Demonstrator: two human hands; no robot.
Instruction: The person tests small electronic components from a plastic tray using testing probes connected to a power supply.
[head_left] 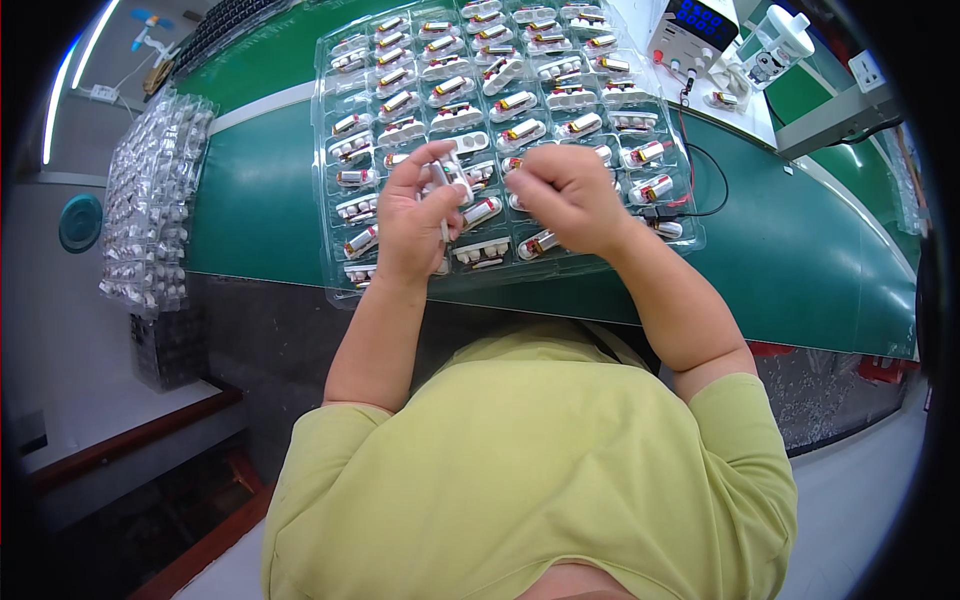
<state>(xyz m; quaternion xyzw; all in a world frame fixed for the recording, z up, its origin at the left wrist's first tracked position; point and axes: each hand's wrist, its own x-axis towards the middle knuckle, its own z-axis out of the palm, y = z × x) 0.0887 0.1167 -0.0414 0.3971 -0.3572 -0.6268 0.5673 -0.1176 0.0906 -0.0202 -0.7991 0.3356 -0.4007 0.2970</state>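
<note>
My left hand (418,212) is closed on a small white plastic housing (459,182), held tilted between thumb and fingers above the tray. Just to its right, my right hand (572,196) is curled with thumb and forefinger pinched together; whatever they may hold is hidden. Beneath both hands lies a clear plastic compartment tray (328,190). Its pockets carry many white housings, many with a silver battery cell (484,212) and red wires on top. The hands cover some of the middle pockets.
On the green table (260,215), a stack of filled clear trays (160,190) stands at the left. At the back right are a white power supply (692,38) with a lit blue display and a clear cup (778,48). A black cable (727,185) loops beside the tray.
</note>
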